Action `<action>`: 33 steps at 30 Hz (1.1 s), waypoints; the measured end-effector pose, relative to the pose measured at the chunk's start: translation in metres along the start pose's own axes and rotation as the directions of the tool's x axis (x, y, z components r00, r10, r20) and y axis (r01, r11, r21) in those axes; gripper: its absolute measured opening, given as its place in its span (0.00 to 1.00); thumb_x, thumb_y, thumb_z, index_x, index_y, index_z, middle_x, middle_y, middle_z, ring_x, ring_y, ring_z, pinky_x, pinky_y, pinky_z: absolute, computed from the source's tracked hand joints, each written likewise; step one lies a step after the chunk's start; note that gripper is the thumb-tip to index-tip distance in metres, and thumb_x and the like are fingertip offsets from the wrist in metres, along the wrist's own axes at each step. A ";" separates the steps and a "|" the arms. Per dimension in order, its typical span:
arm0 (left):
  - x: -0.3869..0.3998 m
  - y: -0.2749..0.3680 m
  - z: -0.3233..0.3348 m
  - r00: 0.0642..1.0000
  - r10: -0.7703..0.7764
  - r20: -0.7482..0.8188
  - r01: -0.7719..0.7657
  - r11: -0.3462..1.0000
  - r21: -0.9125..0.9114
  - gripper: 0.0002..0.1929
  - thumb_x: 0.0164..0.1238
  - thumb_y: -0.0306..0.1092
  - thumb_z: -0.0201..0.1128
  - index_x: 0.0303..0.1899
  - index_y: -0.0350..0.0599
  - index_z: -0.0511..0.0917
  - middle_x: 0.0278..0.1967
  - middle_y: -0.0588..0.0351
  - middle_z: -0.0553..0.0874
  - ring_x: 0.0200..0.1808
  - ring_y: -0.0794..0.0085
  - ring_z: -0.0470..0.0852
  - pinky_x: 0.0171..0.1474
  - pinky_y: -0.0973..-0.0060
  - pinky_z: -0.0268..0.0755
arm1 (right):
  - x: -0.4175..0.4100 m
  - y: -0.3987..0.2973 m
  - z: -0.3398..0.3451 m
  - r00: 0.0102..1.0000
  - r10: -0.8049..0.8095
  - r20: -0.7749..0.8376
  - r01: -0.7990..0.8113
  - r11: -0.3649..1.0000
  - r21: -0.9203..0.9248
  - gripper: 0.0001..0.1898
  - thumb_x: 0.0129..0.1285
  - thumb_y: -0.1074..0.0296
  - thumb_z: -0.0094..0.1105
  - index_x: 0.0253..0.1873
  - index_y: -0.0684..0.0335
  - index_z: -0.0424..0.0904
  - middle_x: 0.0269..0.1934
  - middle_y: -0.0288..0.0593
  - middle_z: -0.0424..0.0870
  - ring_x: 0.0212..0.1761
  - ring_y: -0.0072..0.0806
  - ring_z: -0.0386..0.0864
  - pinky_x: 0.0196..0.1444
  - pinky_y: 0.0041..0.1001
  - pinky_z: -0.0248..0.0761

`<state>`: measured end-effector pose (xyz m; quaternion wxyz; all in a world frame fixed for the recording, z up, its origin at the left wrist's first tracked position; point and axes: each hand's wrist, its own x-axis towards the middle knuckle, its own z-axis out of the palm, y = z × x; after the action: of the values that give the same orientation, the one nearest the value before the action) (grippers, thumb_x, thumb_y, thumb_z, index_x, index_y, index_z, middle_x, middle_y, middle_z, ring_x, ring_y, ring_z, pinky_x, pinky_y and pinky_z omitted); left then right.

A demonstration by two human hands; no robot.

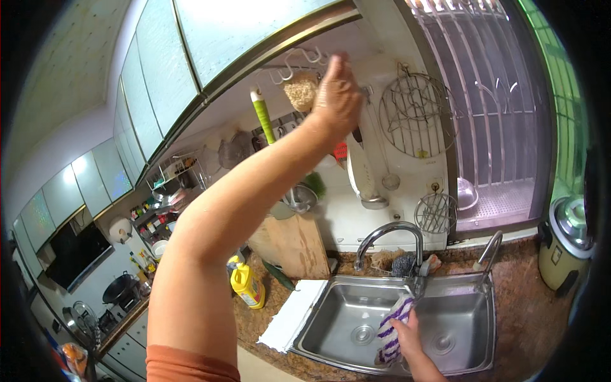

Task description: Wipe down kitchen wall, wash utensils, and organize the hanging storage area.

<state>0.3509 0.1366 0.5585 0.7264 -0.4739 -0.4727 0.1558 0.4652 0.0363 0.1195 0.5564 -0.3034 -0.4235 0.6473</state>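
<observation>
My left hand is raised high, beside a tan loofah-like scrubber hanging from a rack of white hooks. Its fingers are blurred and partly turned away, so whether they grip anything is hidden. Lower down, my right hand holds a white and purple striped cloth over the divider of the steel double-bowl sink. Behind the cloth rises the chrome faucet. A green-handled utensil hangs left of the scrubber, and ladles hang below my left hand.
Wire racks hang on the wall by the barred window. A wooden cutting board leans behind a yellow bottle, a cucumber-like green vegetable and a white sheet. Upper cabinets overhang the counter; a lidded pot stands at right.
</observation>
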 end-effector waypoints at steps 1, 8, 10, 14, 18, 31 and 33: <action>0.004 0.004 -0.007 0.981 0.086 0.174 -0.086 0.996 -0.011 0.25 0.58 0.44 0.51 0.55 0.40 0.72 0.58 0.44 0.70 0.62 0.55 0.62 0.65 0.54 0.42 | -0.001 -0.001 0.001 1.000 0.005 -0.007 -0.005 1.000 -0.021 0.22 0.50 0.79 0.54 0.53 0.65 0.66 0.39 0.38 0.74 0.40 0.24 0.72 0.45 0.25 0.67; 0.037 -0.010 0.037 0.994 -0.010 0.113 0.015 0.999 -0.042 0.22 0.58 0.43 0.52 0.51 0.41 0.77 0.54 0.46 0.73 0.61 0.57 0.64 0.62 0.58 0.46 | -0.005 0.010 -0.009 0.999 0.005 -0.053 -0.004 1.000 0.020 0.20 0.51 0.81 0.51 0.52 0.65 0.67 0.38 0.37 0.75 0.40 0.24 0.73 0.45 0.24 0.66; 0.039 -0.010 0.043 0.984 0.029 0.175 -0.034 0.999 0.024 0.19 0.59 0.41 0.53 0.49 0.43 0.78 0.53 0.47 0.74 0.61 0.58 0.63 0.62 0.58 0.47 | -0.008 0.007 -0.010 0.997 0.012 -0.070 -0.010 0.999 0.038 0.20 0.51 0.82 0.51 0.52 0.65 0.68 0.38 0.37 0.75 0.41 0.24 0.73 0.46 0.23 0.65; 0.041 -0.012 0.045 0.972 0.122 0.200 -0.113 0.992 -0.053 0.17 0.58 0.39 0.54 0.48 0.45 0.79 0.53 0.48 0.75 0.61 0.58 0.63 0.62 0.58 0.48 | -0.009 0.005 -0.014 0.993 0.054 -0.101 -0.049 0.997 0.053 0.20 0.52 0.81 0.51 0.52 0.66 0.68 0.39 0.37 0.76 0.41 0.24 0.73 0.46 0.23 0.65; 0.036 -0.014 0.048 0.971 0.100 0.216 -0.110 0.993 0.035 0.17 0.55 0.40 0.57 0.46 0.47 0.81 0.53 0.50 0.75 0.60 0.59 0.64 0.63 0.59 0.47 | -0.009 0.006 -0.015 0.993 0.034 -0.109 -0.029 0.999 0.046 0.20 0.52 0.80 0.51 0.52 0.66 0.68 0.38 0.37 0.76 0.40 0.24 0.73 0.45 0.23 0.65; 0.030 -0.022 0.077 0.968 -0.015 0.252 0.002 0.999 0.051 0.19 0.56 0.40 0.53 0.48 0.45 0.79 0.56 0.46 0.71 0.60 0.52 0.63 0.63 0.52 0.43 | -0.014 0.025 -0.022 0.989 0.076 -0.126 -0.071 0.997 0.037 0.16 0.51 0.80 0.51 0.48 0.66 0.69 0.37 0.38 0.76 0.39 0.25 0.74 0.44 0.24 0.67; 0.026 -0.020 0.079 0.991 -0.040 0.130 0.027 0.995 0.099 0.18 0.56 0.39 0.52 0.47 0.46 0.80 0.56 0.47 0.71 0.60 0.53 0.64 0.63 0.52 0.43 | -0.013 0.030 -0.024 0.989 0.074 -0.125 -0.071 0.997 0.028 0.16 0.52 0.79 0.51 0.47 0.66 0.69 0.37 0.38 0.76 0.38 0.25 0.74 0.44 0.25 0.67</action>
<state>0.2934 0.1864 0.5975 0.7181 -0.4188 -0.5196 0.1971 0.4747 0.0284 0.0808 0.5615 -0.3525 -0.3687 0.6516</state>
